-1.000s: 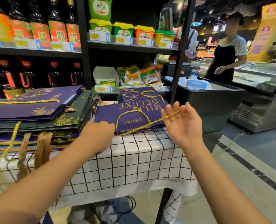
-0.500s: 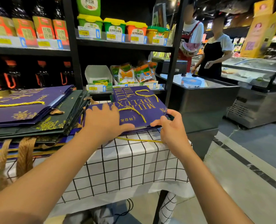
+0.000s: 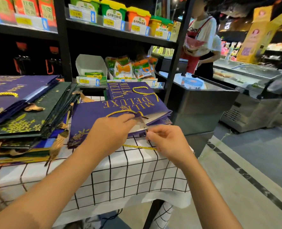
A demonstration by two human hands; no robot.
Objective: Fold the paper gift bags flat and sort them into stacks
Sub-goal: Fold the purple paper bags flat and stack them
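Note:
A flat purple gift bag (image 3: 104, 113) printed MILK DELUXE lies on the checked tablecloth (image 3: 123, 176), on top of another purple bag (image 3: 128, 90). My left hand (image 3: 110, 131) rests on its near part, fingers reaching into the open mouth by the upper gold cord handle (image 3: 120, 111). My right hand (image 3: 166, 141) pinches the bag's near edge at the mouth. The lower gold cord (image 3: 138, 147) hangs over the table edge between my hands. A tall stack of flat green and purple bags (image 3: 29, 113) sits to the left.
Black shop shelves (image 3: 117, 33) with tubs, packets and bottles stand right behind the table. A steel freezer chest (image 3: 203, 104) is to the right, with a person in an apron (image 3: 201, 42) behind it. Grey floor lies on the right.
The right hand let the cord drop and moved to the bag's mouth edge. The left hand slid from the table's near side up onto the bag, fingers now at the opening.

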